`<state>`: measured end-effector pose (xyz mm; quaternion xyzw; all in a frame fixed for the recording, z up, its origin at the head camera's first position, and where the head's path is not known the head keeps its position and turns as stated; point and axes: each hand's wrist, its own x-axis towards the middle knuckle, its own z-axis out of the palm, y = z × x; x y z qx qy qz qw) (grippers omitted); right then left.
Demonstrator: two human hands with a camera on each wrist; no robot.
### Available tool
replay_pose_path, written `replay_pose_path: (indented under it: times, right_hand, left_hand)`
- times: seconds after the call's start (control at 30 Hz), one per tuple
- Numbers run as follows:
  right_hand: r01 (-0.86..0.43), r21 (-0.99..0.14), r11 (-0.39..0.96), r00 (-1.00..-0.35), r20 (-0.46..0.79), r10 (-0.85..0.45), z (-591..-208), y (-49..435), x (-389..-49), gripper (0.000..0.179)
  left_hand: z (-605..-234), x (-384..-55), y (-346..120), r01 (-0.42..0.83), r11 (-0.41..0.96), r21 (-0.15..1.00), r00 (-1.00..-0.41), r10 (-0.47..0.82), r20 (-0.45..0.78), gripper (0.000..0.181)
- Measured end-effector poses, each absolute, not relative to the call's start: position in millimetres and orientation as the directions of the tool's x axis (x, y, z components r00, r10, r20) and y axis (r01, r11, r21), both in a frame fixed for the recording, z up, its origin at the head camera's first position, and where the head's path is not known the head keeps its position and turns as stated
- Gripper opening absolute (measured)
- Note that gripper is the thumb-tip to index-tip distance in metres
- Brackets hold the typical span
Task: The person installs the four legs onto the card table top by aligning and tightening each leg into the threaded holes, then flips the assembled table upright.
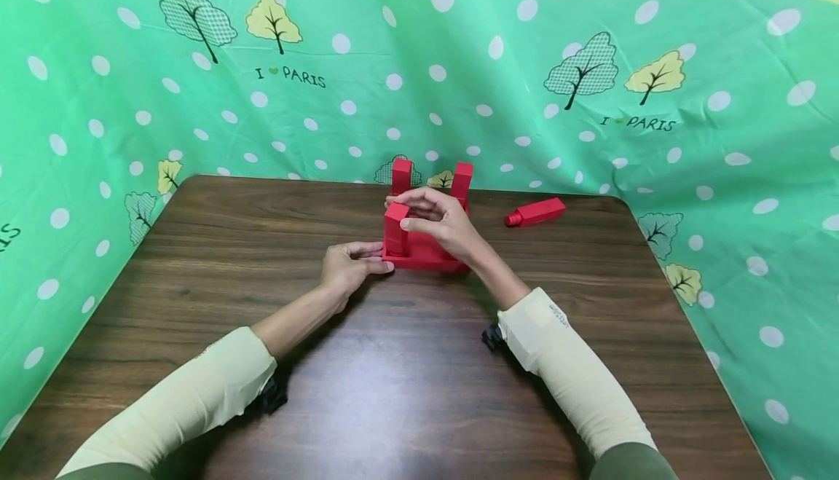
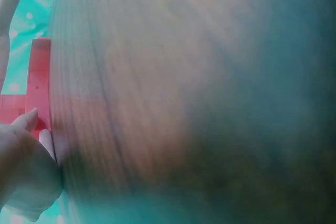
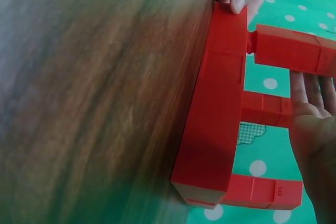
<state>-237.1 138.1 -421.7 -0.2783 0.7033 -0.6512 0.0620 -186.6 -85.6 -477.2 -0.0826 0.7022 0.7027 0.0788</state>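
Note:
A red base (image 1: 427, 253), like a small upturned tabletop, lies on the wooden table with three red square legs standing up from it. My left hand (image 1: 347, 271) grips its front left corner, thumb along the front side. With thumb and fingers, my right hand (image 1: 448, 223) holds the near left leg (image 1: 396, 229) by its upper part. In the right wrist view a narrow neck (image 3: 251, 42) shows between that leg and the base. Two more legs rise at the back, a left one (image 1: 402, 174) and a right one (image 1: 462, 180), partly hidden behind my right hand.
A loose red leg (image 1: 539, 212) with a threaded end lies on its side to the right of the base. The dark wooden table (image 1: 393, 363) reaches back to a green dotted cloth (image 1: 406, 43), which hangs behind and along both sides.

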Motion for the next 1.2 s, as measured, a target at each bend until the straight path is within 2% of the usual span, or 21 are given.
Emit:
replay_pose_path:
  times: [0.13, 0.33, 0.47, 0.67, 1.2]
  right_hand:
    - [-0.291, -0.957, 0.005, -0.854, 0.258, -0.452, -421.4, 134.7, -237.3, 0.037]
    - [-0.349, -0.928, 0.127, -0.859, 0.263, -0.439, -421.6, 134.0, -238.0, 0.041]
    - [-0.39, -0.907, 0.158, -0.848, 0.288, -0.444, -421.8, 136.5, -238.3, 0.04]
    - [-0.409, -0.901, 0.144, -0.835, 0.306, -0.457, -420.5, 136.4, -237.9, 0.041]
    - [-0.353, -0.928, 0.123, -0.86, 0.27, -0.433, -421.8, 136.4, -238.6, 0.042]
  left_hand:
    - [-477.3, -186.6, -86.1, -0.225, 0.006, 0.974, -0.974, -0.003, -0.225, 0.052]
    - [-477.5, -187.1, -86.5, -0.223, 0.018, 0.975, -0.975, 0.001, -0.223, 0.05]
    - [-477.8, -187.0, -86.5, -0.221, 0.012, 0.975, -0.975, 0.003, -0.221, 0.05]
    - [-478.1, -186.9, -86.5, -0.218, 0.005, 0.976, -0.976, -0.001, -0.218, 0.051]
    - [-477.2, -186.1, -87.2, -0.218, 0.0, 0.976, -0.976, 0.004, -0.218, 0.051]
